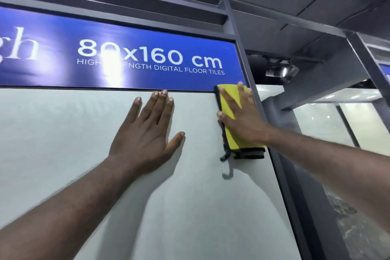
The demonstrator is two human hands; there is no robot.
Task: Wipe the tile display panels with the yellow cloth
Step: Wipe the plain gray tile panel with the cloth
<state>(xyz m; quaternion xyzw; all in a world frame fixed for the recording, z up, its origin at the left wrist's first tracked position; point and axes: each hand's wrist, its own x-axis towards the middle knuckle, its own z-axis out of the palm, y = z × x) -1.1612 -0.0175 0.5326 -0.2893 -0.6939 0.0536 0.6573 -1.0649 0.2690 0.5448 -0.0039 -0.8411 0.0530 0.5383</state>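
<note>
- Yellow cloth (232, 131), folded, dark-edged, sits flat at top right corner of pale tile panel (63, 133), just beside dark frame post (280, 167).
- Right hand (240, 116) presses cloth onto panel, fingers straight and spread, thumb at cloth's left edge.
- Left hand (145, 133) flat on bare panel, fingers straight, holds nothing.
- Blue sign (147, 48) reads "80x160 cm", touching panel's top edge.
- Spotlight (282, 72) upper right.
</note>
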